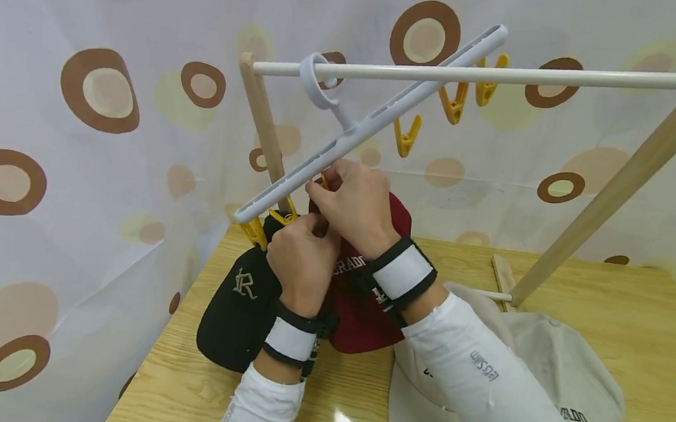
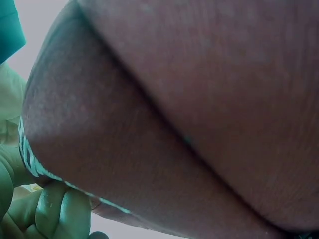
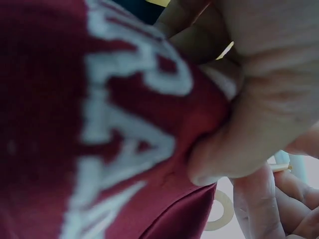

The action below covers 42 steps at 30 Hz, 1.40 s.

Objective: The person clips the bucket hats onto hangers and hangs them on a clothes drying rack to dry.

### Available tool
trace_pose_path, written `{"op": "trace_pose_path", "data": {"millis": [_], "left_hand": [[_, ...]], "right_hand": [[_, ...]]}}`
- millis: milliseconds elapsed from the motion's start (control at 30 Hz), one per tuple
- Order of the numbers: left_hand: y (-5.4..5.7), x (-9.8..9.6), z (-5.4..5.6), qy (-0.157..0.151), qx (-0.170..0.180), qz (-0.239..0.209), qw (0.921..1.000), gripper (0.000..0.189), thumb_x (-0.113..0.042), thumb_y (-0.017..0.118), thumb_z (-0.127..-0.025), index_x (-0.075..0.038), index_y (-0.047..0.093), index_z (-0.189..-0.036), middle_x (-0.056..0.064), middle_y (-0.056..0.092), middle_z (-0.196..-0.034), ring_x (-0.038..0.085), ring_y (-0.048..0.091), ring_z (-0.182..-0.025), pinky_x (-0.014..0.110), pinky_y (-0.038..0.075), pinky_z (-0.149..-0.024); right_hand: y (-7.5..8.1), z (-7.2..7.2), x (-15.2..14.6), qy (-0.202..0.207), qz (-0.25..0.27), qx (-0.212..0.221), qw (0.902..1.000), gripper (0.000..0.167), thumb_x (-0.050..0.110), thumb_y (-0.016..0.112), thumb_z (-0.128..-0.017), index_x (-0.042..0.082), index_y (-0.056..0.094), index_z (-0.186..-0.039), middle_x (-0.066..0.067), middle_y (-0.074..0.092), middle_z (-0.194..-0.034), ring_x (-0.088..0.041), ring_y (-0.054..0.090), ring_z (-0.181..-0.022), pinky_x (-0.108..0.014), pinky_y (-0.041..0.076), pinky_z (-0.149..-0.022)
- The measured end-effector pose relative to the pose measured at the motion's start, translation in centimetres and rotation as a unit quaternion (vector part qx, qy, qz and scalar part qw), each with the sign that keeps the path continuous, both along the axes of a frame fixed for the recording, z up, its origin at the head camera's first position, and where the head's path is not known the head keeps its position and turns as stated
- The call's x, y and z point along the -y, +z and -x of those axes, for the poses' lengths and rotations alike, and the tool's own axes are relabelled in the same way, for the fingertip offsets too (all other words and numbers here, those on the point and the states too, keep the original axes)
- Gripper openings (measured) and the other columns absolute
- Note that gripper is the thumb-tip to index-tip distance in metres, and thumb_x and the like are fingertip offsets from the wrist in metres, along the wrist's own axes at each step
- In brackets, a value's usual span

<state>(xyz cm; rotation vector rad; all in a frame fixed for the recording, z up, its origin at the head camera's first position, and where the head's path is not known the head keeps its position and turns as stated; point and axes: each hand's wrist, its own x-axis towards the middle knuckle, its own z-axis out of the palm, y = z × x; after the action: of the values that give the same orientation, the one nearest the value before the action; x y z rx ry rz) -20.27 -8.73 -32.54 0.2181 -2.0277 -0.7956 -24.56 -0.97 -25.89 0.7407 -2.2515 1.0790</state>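
A red cap (image 1: 364, 322) with white letters hangs beneath the left half of a pale plastic hanger (image 1: 347, 140). My left hand (image 1: 304, 259) pinches the cap's edge; in the right wrist view a thumb presses into the red fabric (image 3: 45, 124). Just above, my right hand (image 1: 357, 203) pinches a yellow clip (image 1: 324, 180) under the hanger bar, close to that edge. Left of the hands, a black cap (image 1: 239, 310) with an embroidered letter hangs from yellow clips (image 1: 254, 232) at the hanger's low end. Skin fills most of the left wrist view.
The hanger's ring hooks over the white rod (image 1: 510, 75) of a wooden-legged rack (image 1: 628, 178). More yellow clips (image 1: 406, 136) dangle from its raised right half. Beige caps (image 1: 567, 369) lie on the wooden table (image 1: 656, 337), partly under the right forearm. A patterned curtain (image 1: 154, 152) stands behind.
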Motion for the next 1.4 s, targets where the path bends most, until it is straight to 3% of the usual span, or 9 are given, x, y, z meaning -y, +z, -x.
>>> {"op": "trace_pose_path", "data": {"millis": [200,400,667,900,1100,1400], "left_hand": [[0.1,-0.1,-0.1,-0.008,-0.009,-0.004,0.9999,0.023,-0.017,0.071,-0.084,-0.009,0.07,-0.063,0.006,0.056,-0.05,0.018,0.045,-0.04,0.024,0.02,-0.041],[0.3,-0.2,-0.1,-0.013,-0.03,0.001,0.9995,0.027,-0.017,0.07,-0.084,-0.009,0.066,-0.059,0.005,0.05,-0.048,0.014,0.035,-0.039,0.024,0.018,-0.042],[0.4,0.1,-0.1,-0.017,-0.028,-0.003,0.9995,0.03,-0.016,0.069,-0.082,-0.011,0.059,-0.054,0.002,0.041,-0.048,0.011,0.028,-0.041,0.026,0.015,-0.044],[0.4,0.3,-0.2,-0.015,-0.003,-0.002,0.9999,0.026,-0.018,0.068,-0.085,-0.009,0.062,-0.061,0.003,0.044,-0.05,0.017,0.038,-0.042,0.026,0.02,-0.044],[0.3,0.4,-0.3,-0.016,0.008,-0.005,0.9998,0.021,-0.019,0.066,-0.087,-0.007,0.068,-0.069,0.007,0.054,-0.054,0.02,0.048,-0.045,0.026,0.025,-0.044],[0.3,1.6,-0.4,0.002,0.001,-0.014,0.9999,0.022,-0.018,0.067,-0.087,-0.005,0.068,-0.069,0.009,0.053,-0.054,0.022,0.048,-0.046,0.026,0.025,-0.045]], "right_hand": [[0.0,0.0,-0.1,0.009,0.0,0.016,0.9998,0.022,0.02,0.07,-0.087,0.006,0.064,-0.07,-0.007,0.063,-0.062,-0.019,0.055,-0.056,-0.025,0.034,-0.049],[0.0,0.1,-0.5,0.01,-0.002,0.037,0.9993,0.021,0.021,0.072,-0.087,0.006,0.064,-0.075,-0.008,0.063,-0.066,-0.019,0.056,-0.058,-0.025,0.036,-0.05],[0.0,0.2,-0.5,0.031,-0.001,0.067,0.9973,0.02,0.021,0.076,-0.084,0.004,0.066,-0.082,-0.008,0.063,-0.075,-0.019,0.058,-0.074,-0.028,0.045,-0.058],[-0.3,0.1,-0.7,0.067,0.002,0.111,0.9915,0.022,0.02,0.074,-0.086,0.003,0.066,-0.098,-0.009,0.068,-0.086,-0.02,0.062,-0.075,-0.031,0.051,-0.065],[-0.5,0.0,-0.8,0.074,-0.002,0.116,0.9904,0.024,0.017,0.07,-0.089,0.003,0.066,-0.108,-0.01,0.071,-0.097,-0.021,0.064,-0.079,-0.034,0.055,-0.072],[-0.7,-0.4,-0.2,0.093,-0.035,0.116,0.9883,0.03,0.017,0.068,-0.09,0.003,0.067,-0.116,-0.01,0.072,-0.104,-0.021,0.067,-0.084,-0.034,0.057,-0.077]]}}
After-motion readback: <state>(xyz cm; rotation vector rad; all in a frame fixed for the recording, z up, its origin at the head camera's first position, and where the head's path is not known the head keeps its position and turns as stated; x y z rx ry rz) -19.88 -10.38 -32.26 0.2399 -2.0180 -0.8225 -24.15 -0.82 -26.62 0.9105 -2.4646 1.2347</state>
